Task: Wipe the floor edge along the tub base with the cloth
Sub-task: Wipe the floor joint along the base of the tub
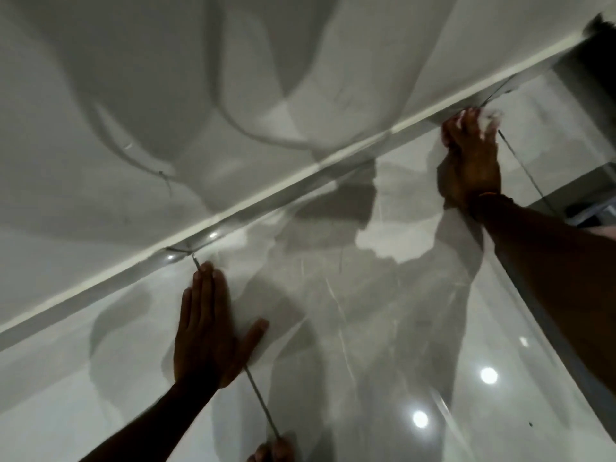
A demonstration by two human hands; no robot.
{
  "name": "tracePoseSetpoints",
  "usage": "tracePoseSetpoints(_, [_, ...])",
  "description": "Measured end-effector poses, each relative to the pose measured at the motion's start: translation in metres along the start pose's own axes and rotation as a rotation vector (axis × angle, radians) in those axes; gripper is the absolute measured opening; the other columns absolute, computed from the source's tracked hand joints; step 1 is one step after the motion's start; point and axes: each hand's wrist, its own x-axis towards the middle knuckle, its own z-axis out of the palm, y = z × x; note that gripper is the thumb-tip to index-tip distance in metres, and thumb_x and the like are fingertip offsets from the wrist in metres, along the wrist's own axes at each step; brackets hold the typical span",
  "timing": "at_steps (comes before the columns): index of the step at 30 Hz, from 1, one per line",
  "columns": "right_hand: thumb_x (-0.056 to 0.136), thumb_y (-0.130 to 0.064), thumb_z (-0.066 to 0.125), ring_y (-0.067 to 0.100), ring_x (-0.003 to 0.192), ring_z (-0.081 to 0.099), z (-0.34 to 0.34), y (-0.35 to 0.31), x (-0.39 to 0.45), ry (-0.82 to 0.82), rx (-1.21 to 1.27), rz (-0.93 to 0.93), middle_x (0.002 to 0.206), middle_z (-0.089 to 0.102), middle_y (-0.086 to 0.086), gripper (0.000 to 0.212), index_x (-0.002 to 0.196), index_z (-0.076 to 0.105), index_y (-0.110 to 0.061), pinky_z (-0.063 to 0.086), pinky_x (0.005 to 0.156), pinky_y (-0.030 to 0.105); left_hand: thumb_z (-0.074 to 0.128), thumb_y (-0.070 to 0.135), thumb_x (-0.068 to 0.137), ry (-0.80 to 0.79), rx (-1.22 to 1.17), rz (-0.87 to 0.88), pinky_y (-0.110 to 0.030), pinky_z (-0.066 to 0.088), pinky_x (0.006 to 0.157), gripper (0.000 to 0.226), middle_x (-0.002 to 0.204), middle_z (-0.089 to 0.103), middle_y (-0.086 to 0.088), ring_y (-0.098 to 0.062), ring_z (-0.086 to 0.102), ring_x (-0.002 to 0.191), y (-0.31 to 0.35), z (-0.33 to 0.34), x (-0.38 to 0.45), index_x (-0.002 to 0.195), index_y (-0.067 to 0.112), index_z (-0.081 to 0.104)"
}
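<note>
The white tub side fills the upper left, and its base edge runs as a pale strip from lower left to upper right. My right hand presses a small white cloth onto the glossy floor right against that edge; only a bit of cloth shows past the fingertips. My left hand lies flat on the floor tile with fingers spread, palm down, holding nothing, its fingertips a short way from the tub base.
The glossy grey marble-look floor reflects ceiling lights. Dark grout lines cross it, one under my left hand and one by my right hand. A knee or toes show at the bottom edge. A dark object stands at the upper right corner.
</note>
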Motion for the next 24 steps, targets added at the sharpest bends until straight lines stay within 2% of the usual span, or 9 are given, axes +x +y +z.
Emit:
tracePoseSetpoints(3, [0.101,-0.010,0.017,0.048,0.162,0.011,-0.002,0.024,0.030,-0.008,-0.091,0.155,0.171,0.017,0.030,0.062,0.160,0.021,0.005,0.004,0.133,0.068,0.039,0.085,0.090,0.014,-0.006,0.000,-0.041,-0.003,0.135,0.118,0.179,-0.005,-0.013,-0.027,-0.005,0.166,-0.002,0.004,0.001,0.168,0.006,0.001])
tracePoseSetpoints(6, [0.107,-0.013,0.023,0.049,0.163,0.010,0.003,0.006,0.028,0.024,-0.100,0.216,0.173,0.012,0.032,0.061,0.164,0.011,0.007,0.008,0.133,0.068,0.040,0.086,0.089,0.000,-0.009,-0.005,-0.038,-0.007,0.134,0.119,0.179,-0.006,-0.011,-0.027,-0.005,0.166,-0.002,0.004,0.001,0.169,0.008,-0.002])
tracePoseSetpoints(9, [0.106,-0.014,0.029,0.045,0.165,0.008,0.019,-0.044,-0.010,0.060,-0.047,0.162,0.176,0.010,0.028,0.065,0.166,0.012,0.002,0.005,0.136,0.061,0.037,0.086,0.090,-0.015,-0.011,-0.011,-0.037,-0.009,0.133,0.118,0.179,-0.008,-0.011,-0.026,-0.007,0.166,0.000,0.000,0.001,0.169,0.007,-0.002])
tracePoseSetpoints(12, [0.106,-0.015,0.035,0.045,0.165,0.006,0.039,-0.110,-0.064,0.036,0.089,0.094,0.178,0.008,0.021,0.065,0.168,0.019,-0.009,0.014,0.135,0.052,0.037,0.085,0.091,-0.041,-0.003,-0.006,-0.036,-0.011,0.133,0.118,0.178,-0.009,-0.013,-0.026,-0.009,0.166,0.002,-0.005,0.002,0.168,0.006,-0.003])
tracePoseSetpoints(15, [0.100,-0.005,0.042,0.049,0.163,0.014,0.057,-0.182,-0.121,0.050,0.249,-0.042,0.175,0.023,0.021,0.063,0.163,0.037,-0.011,0.022,0.131,0.057,0.035,0.085,0.092,-0.047,-0.002,0.008,-0.040,-0.005,0.134,0.117,0.178,-0.004,-0.017,-0.028,-0.007,0.166,0.004,-0.008,0.001,0.168,0.003,0.000])
tracePoseSetpoints(17, [0.097,-0.003,0.043,0.046,0.163,0.016,0.067,-0.231,-0.156,0.015,0.312,-0.111,0.175,0.027,0.016,0.067,0.163,0.038,-0.014,0.026,0.130,0.058,0.036,0.083,0.093,-0.049,0.007,0.019,-0.047,0.004,0.135,0.116,0.177,0.001,-0.022,-0.033,-0.002,0.166,0.005,-0.011,0.000,0.167,-0.001,0.005])
tracePoseSetpoints(19, [0.098,-0.011,0.038,0.041,0.165,0.015,0.073,-0.274,-0.185,-0.064,0.354,-0.186,0.176,0.026,0.009,0.068,0.166,0.033,-0.020,0.026,0.131,0.057,0.033,0.078,0.095,-0.060,0.031,0.038,-0.053,0.012,0.134,0.112,0.176,0.004,-0.026,-0.038,0.002,0.165,0.006,-0.014,-0.001,0.165,-0.005,0.008])
tracePoseSetpoints(21, [0.103,-0.025,0.035,0.040,0.164,0.019,0.077,-0.303,-0.205,-0.108,0.378,-0.281,0.175,0.031,0.005,0.062,0.165,0.035,-0.020,0.026,0.132,0.057,0.034,0.070,0.097,-0.081,0.048,0.065,-0.057,0.016,0.132,0.105,0.175,0.002,-0.028,-0.041,0.002,0.164,0.005,-0.017,-0.001,0.165,-0.005,0.008])
tracePoseSetpoints(24, [0.107,-0.034,0.032,0.039,0.165,0.018,0.081,-0.308,-0.210,-0.161,0.348,-0.389,0.175,0.032,0.002,0.058,0.163,0.038,-0.021,0.024,0.132,0.057,0.039,0.068,0.096,-0.129,0.076,0.096,-0.056,0.013,0.133,0.105,0.175,-0.003,-0.027,-0.041,-0.003,0.164,0.003,-0.022,-0.002,0.166,-0.002,0.004])
